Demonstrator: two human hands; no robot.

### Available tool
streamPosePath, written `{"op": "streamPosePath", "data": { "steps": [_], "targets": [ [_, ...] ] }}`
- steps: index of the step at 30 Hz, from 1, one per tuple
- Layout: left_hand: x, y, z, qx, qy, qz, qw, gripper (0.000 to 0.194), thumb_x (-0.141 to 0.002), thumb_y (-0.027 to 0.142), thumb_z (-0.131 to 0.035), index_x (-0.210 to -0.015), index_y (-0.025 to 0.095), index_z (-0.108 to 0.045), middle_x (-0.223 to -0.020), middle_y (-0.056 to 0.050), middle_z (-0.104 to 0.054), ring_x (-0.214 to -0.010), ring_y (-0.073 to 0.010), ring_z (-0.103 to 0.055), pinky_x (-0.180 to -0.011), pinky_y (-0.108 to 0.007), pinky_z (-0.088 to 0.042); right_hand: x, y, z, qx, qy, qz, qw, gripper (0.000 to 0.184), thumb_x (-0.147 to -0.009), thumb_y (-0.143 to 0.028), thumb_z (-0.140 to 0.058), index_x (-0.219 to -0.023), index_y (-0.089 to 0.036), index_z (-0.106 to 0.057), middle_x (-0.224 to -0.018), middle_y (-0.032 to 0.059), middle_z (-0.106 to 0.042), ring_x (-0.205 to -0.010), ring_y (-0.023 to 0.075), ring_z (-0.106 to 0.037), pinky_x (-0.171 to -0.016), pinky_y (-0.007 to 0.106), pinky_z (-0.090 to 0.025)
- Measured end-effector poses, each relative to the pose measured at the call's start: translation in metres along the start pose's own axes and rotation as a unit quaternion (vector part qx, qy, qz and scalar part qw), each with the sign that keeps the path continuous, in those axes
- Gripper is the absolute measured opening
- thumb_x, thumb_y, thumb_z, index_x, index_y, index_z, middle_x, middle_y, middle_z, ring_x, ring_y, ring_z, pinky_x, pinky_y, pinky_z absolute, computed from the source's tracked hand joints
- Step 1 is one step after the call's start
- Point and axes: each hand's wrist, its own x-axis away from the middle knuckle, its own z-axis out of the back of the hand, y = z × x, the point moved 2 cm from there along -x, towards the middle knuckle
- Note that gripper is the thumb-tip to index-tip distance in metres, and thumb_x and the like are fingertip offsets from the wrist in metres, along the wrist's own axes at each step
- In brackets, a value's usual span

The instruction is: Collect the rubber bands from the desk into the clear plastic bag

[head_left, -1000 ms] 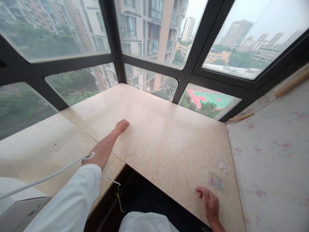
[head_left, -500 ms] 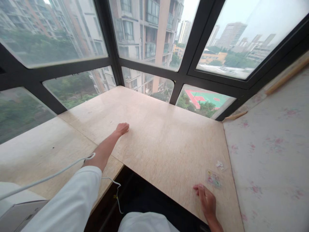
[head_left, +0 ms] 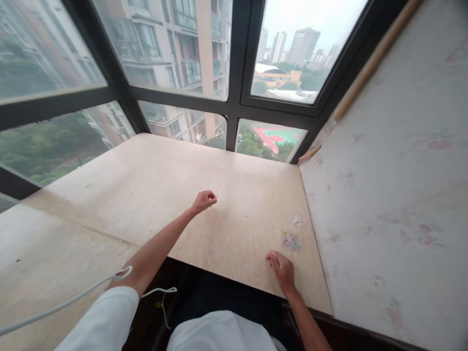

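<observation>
Where the left hand [head_left: 205, 200] is out over the pale tabletop [head_left: 241, 236], its thumb and forefinger pinch together on a small pale item [head_left: 217, 197], too tiny for me to identify. Handling it looks to be the step in hand, and the next move seems to call for a steady grip. Right hand [head_left: 283, 270] curled closed, nothing visible inside, near a clear case [head_left: 290, 239] of coloured loops [head_left: 295, 244] and white pieces [head_left: 297, 221]. Surface seamed at left; white cable [head_left: 73, 303] there, then dark window frames [head_left: 236, 58], flowered wallpaper [head_left: 365, 204].
</observation>
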Motion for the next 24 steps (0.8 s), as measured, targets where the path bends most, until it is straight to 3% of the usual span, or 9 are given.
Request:
{"op": "streamPosePath", "data": {
  "steps": [7, 11, 17, 24],
  "targets": [
    [0.028, 0.13, -0.121, 0.144, -0.078, -0.124, 0.979, 0.01, -0.077, 0.024, -0.059, -0.076, 0.015, -0.062, -0.071, -0.002, -0.068, -0.056, -0.0095, -0.059, -0.053, -0.019, -0.042, -0.002, -0.007, 0.005, -0.014, 0.014, 0.022, 1.0, 0.049, -0.097, -0.038, -0.031, -0.069, -0.018, -0.066, -0.061, 0.003, -0.064, -0.058, 0.0155, -0.059, -0.059, 0.025, -0.039],
    [0.053, 0.18, -0.168, 0.153, -0.118, -0.166, 0.967, 0.012, -0.077, 0.024, -0.062, -0.087, 0.017, -0.064, -0.079, -0.002, -0.07, -0.059, -0.0104, -0.059, -0.058, -0.021, -0.044, -0.002, -0.006, 0.005, -0.019, 0.018, 0.024, 0.999, 0.048, -0.097, -0.036, -0.033, -0.065, -0.019, -0.064, -0.062, 0.0031, -0.064, -0.061, 0.0151, -0.059, -0.061, 0.025, -0.039],
    [0.067, 0.204, -0.196, 0.094, -0.136, -0.192, 0.967, 0.011, -0.08, 0.025, -0.062, -0.087, 0.021, -0.068, -0.083, -0.001, -0.072, -0.067, -0.0132, -0.062, -0.067, -0.024, -0.046, -0.003, -0.002, 0.004, -0.037, 0.021, 0.026, 0.999, 0.045, -0.096, -0.035, -0.034, -0.067, -0.019, -0.066, -0.066, 0.0045, -0.066, -0.064, 0.0159, -0.06, -0.063, 0.025, -0.04],
    [0.068, 0.196, -0.188, 0.11, -0.112, -0.155, 0.975, 0.015, -0.081, 0.027, -0.061, -0.092, 0.02, -0.069, -0.086, -0.002, -0.072, -0.062, -0.012, -0.062, -0.067, -0.024, -0.047, -0.002, -0.002, 0.006, -0.062, 0.023, 0.015, 0.998, 0.045, -0.095, -0.037, -0.036, -0.068, -0.018, -0.067, -0.065, 0.0049, -0.065, -0.064, 0.0157, -0.059, -0.063, 0.024, -0.04]
  ]
}}
